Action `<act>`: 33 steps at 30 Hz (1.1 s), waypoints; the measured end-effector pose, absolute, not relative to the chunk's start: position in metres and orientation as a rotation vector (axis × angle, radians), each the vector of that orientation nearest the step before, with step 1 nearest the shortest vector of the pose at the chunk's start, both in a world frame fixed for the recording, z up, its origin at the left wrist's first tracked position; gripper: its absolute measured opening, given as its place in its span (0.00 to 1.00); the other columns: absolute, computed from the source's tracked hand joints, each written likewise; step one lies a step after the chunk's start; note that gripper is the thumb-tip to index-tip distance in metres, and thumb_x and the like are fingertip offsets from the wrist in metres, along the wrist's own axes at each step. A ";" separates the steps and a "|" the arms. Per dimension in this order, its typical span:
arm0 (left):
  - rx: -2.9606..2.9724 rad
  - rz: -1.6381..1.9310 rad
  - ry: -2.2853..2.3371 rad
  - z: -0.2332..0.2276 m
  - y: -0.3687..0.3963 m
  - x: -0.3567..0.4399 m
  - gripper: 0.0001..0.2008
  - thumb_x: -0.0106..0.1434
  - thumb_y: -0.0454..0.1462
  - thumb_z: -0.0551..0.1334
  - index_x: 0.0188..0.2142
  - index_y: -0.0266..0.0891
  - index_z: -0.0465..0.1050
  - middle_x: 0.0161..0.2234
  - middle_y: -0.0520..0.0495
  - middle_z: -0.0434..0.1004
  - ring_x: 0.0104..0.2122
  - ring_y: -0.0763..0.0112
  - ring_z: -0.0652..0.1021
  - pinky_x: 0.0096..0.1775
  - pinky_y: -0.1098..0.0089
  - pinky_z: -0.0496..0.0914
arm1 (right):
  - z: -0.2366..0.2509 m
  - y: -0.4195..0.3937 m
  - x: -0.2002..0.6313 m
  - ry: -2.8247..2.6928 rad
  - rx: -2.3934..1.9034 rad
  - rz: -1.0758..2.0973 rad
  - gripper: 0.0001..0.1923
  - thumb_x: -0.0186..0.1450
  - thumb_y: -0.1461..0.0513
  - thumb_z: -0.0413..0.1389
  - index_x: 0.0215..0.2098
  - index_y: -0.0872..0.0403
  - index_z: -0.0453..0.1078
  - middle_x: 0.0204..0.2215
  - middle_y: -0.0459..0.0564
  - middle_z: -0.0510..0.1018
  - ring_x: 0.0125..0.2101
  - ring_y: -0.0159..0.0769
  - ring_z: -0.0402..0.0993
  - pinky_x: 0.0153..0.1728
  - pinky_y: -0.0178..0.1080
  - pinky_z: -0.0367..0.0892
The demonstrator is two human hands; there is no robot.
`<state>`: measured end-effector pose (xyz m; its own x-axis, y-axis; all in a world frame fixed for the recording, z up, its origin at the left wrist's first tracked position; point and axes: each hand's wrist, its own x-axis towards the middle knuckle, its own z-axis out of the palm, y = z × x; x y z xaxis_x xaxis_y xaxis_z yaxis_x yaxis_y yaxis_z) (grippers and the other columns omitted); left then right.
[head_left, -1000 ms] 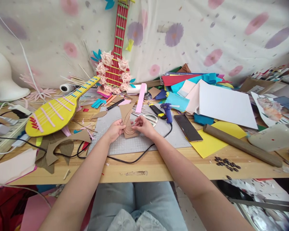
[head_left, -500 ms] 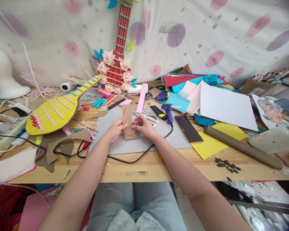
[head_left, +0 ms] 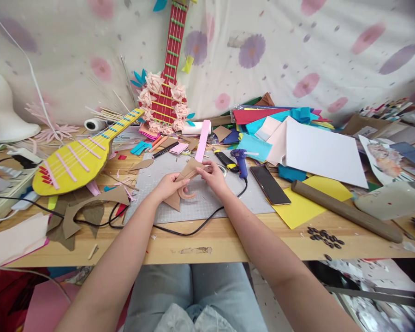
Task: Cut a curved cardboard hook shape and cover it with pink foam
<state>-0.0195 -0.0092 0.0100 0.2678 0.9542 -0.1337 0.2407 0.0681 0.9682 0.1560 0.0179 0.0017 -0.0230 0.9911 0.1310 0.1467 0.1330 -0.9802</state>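
Just above the cutting mat (head_left: 155, 203), both of my hands hold brown cardboard. My left hand (head_left: 168, 188) is closed on a flat cardboard piece (head_left: 191, 168), thumb on top, and a lower corner of it sticks out below the fingers. A narrow hook-shaped cardboard strip (head_left: 187, 195) lies against it, its curved end hanging toward me. My right hand (head_left: 215, 179) pinches at the upper right of the cardboard, fingers bent; they partly hide the strip's other end. Scissors (head_left: 222, 170) lie behind my right hand, mostly covered.
A blue glue gun (head_left: 241, 162) stands on the mat, its black cord curving in front of my hands. A yellow-black cutter (head_left: 226, 161) and phone (head_left: 270, 184) lie at right. A yellow paper lute (head_left: 72, 163) is at left; a red one (head_left: 164, 103) leans on the wall.
The cardboard has turned from upright to slanted, its top now leaning right. My right hand has moved up and right to its upper part, and the strip's curved end now shows separately.
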 end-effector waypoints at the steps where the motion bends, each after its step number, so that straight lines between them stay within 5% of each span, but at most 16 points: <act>1: 1.459 0.792 1.205 0.010 -0.008 -0.018 0.18 0.48 0.49 0.63 0.27 0.35 0.68 0.20 0.53 0.72 0.19 0.76 0.70 0.24 0.74 0.62 | 0.002 0.018 0.156 -1.405 -1.204 1.079 0.20 0.50 0.50 0.58 0.34 0.54 0.63 0.21 0.41 0.67 0.20 0.25 0.62 0.19 0.30 0.58; 7: 1.349 0.863 1.215 0.014 -0.011 -0.012 0.25 0.53 0.57 0.54 0.31 0.36 0.68 0.21 0.51 0.72 0.18 0.74 0.71 0.24 0.72 0.64 | 0.008 0.028 0.164 -1.180 -1.185 1.126 0.16 0.49 0.51 0.57 0.27 0.55 0.64 0.19 0.42 0.69 0.18 0.26 0.65 0.15 0.28 0.58; 11: 1.035 0.917 1.220 0.018 -0.014 -0.012 0.30 0.54 0.59 0.48 0.34 0.35 0.68 0.22 0.49 0.72 0.18 0.72 0.72 0.23 0.70 0.67 | 0.023 0.028 0.177 -0.941 -1.102 0.680 0.15 0.57 0.51 0.51 0.32 0.55 0.66 0.26 0.47 0.74 0.25 0.30 0.73 0.22 0.32 0.68; 15: 0.846 0.927 1.052 0.017 -0.015 -0.012 0.30 0.57 0.58 0.45 0.38 0.36 0.69 0.27 0.46 0.74 0.24 0.70 0.75 0.28 0.68 0.70 | 0.028 0.009 0.168 -1.463 -0.943 0.206 0.11 0.62 0.57 0.49 0.38 0.52 0.71 0.38 0.50 0.77 0.40 0.34 0.73 0.42 0.39 0.69; 19: 0.769 0.960 0.891 0.016 -0.016 -0.014 0.29 0.59 0.56 0.43 0.44 0.39 0.69 0.31 0.45 0.76 0.29 0.68 0.76 0.31 0.68 0.71 | 0.015 -0.007 0.147 -2.101 -0.690 0.008 0.11 0.63 0.62 0.49 0.39 0.52 0.72 0.42 0.50 0.76 0.45 0.33 0.71 0.48 0.38 0.66; 26: 0.840 1.118 1.013 0.011 -0.018 -0.019 0.12 0.56 0.42 0.59 0.36 0.37 0.71 0.33 0.48 0.77 0.33 0.72 0.76 0.34 0.73 0.69 | 0.005 -0.019 0.131 -2.334 -0.578 0.087 0.13 0.62 0.57 0.49 0.41 0.52 0.71 0.44 0.50 0.75 0.46 0.35 0.69 0.51 0.42 0.64; 33: 0.907 1.007 0.966 0.012 -0.021 -0.020 0.11 0.56 0.38 0.60 0.38 0.35 0.69 0.35 0.43 0.77 0.32 0.68 0.77 0.35 0.66 0.71 | 0.016 -0.014 0.142 -1.935 -0.850 0.330 0.16 0.60 0.57 0.52 0.46 0.50 0.67 0.49 0.52 0.70 0.52 0.40 0.63 0.54 0.47 0.58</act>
